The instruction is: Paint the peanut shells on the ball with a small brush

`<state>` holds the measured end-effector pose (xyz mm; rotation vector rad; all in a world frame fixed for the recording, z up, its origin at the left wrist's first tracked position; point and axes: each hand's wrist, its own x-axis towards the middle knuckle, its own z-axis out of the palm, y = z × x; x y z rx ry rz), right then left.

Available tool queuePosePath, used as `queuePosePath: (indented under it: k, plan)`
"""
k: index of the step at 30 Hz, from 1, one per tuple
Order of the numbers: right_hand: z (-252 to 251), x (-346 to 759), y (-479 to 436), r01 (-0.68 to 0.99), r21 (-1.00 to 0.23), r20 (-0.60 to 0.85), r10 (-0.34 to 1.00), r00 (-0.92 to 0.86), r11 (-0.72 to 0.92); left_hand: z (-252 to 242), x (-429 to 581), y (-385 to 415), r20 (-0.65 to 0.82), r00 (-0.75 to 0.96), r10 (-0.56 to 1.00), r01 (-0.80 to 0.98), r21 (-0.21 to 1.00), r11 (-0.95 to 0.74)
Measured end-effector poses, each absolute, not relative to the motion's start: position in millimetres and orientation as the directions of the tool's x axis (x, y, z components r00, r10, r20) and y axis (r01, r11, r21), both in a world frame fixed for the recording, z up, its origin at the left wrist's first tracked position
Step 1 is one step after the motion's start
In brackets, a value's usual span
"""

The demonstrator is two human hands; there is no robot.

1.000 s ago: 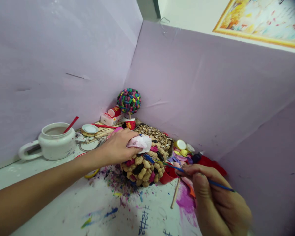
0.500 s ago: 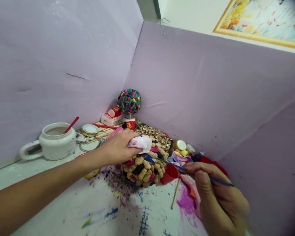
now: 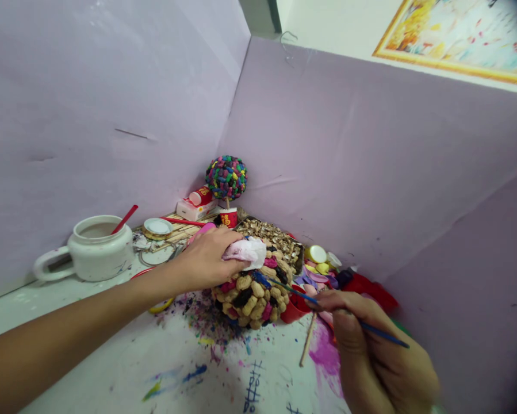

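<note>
A ball covered in peanuts [image 3: 249, 302] rests on the paint-spotted white table [image 3: 189, 356]; some peanuts are painted pink, black or blue. My left hand [image 3: 210, 256] presses a crumpled white tissue [image 3: 247, 252] with pinkish stains against the ball's upper left side, fingers closed over it. In my right hand [image 3: 374, 345], a thin blue paintbrush [image 3: 305, 296] is pinched between thumb and fingers. Its tip touches a blue peanut [image 3: 260, 279] near the top of the ball. Part of the ball is hidden behind my left hand and the tissue.
A white mug [image 3: 100, 253] with a red stick stands at left. Behind are a multicoloured ball on a stick [image 3: 227, 178] in a red cup [image 3: 228, 218], and a tray of shells [image 3: 271, 233]. Right of the ball are a red cup [image 3: 295, 307], a wooden stick [image 3: 308, 339] and balloons [image 3: 316, 277].
My right hand has shifted slightly down, and the brush slants more steeply with its tip still at the blue peanut. My left hand and the ball look unmoved.
</note>
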<state>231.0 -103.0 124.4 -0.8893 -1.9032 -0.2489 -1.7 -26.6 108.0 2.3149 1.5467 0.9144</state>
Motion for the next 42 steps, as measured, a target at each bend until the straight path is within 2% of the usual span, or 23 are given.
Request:
queuePosePath:
  k: [7,13,18,22,28,31,36,42]
  plan:
    - [125.6,223.6,-109.0,0.660,-0.113,0.836,0.430,-0.342,0.743,107.8,-2.4,-25.5,0.383,0.264,0.885,0.757,0.486,-0.437]
    - [123.3,218.1,-115.9,0.677,-0.209,0.849,0.475,-0.234,0.706,107.9,-2.1,-25.1,0.382,0.258,0.887,0.761,0.486,-0.431]
    - [123.0,222.2,-118.2,0.723,-0.209,0.849,0.490,-0.201,0.659,107.9,-2.0,-25.2,0.379,0.257,0.889,0.762,0.487,-0.427]
    - [122.6,221.5,-117.0,0.682,-0.209,0.852,0.473,-0.225,0.701,106.9,-1.9,-24.9,0.380,0.258,0.888,0.763,0.484,-0.429]
    - [124.2,218.4,-109.9,0.657,-0.078,0.843,0.402,-0.358,0.750,106.6,-2.4,-24.4,0.388,0.261,0.884,0.755,0.489,-0.437]
    - [125.0,220.6,-111.1,0.677,-0.047,0.851,0.385,-0.358,0.734,107.0,-2.5,-24.7,0.383,0.258,0.887,0.761,0.485,-0.430]
    - [124.3,217.8,-117.8,0.749,-0.068,0.866,0.412,-0.284,0.659,107.8,-1.8,-26.1,0.387,0.249,0.888,0.764,0.484,-0.426]
    - [121.0,211.4,-121.8,0.739,-0.106,0.872,0.419,-0.252,0.665,108.7,-1.7,-26.5,0.379,0.255,0.889,0.771,0.475,-0.424]
